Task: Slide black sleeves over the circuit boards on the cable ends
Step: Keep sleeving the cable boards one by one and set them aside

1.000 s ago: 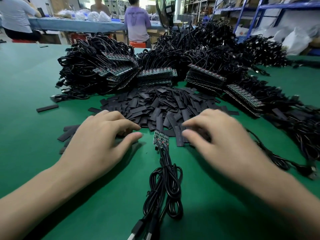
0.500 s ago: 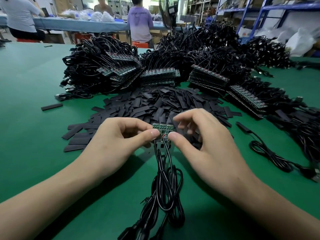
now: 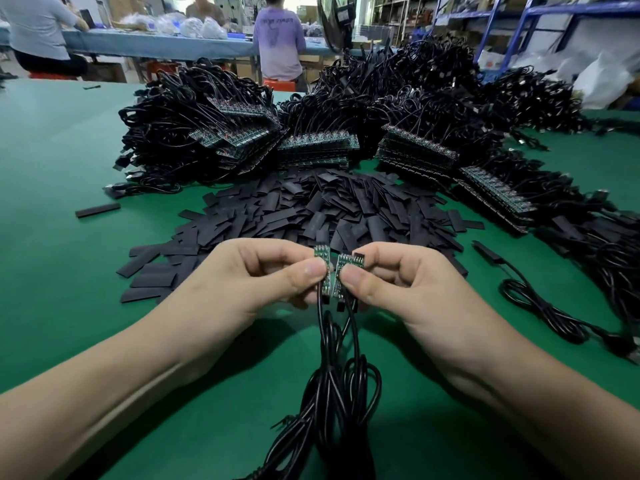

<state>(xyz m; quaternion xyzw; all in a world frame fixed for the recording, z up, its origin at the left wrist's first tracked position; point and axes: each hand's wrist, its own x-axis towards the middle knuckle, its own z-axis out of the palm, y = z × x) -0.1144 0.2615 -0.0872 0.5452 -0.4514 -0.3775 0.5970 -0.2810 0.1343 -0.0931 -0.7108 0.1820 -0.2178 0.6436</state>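
The left hand (image 3: 263, 273) pinches one little green board (image 3: 320, 253) — the right hand (image 3: 401, 277) pinches a second board (image 3: 348, 262). Their black cables (image 3: 327, 368) hang down to the green counter (image 3: 52, 254).

The cables (image 3: 329, 403) run off the bottom edge.
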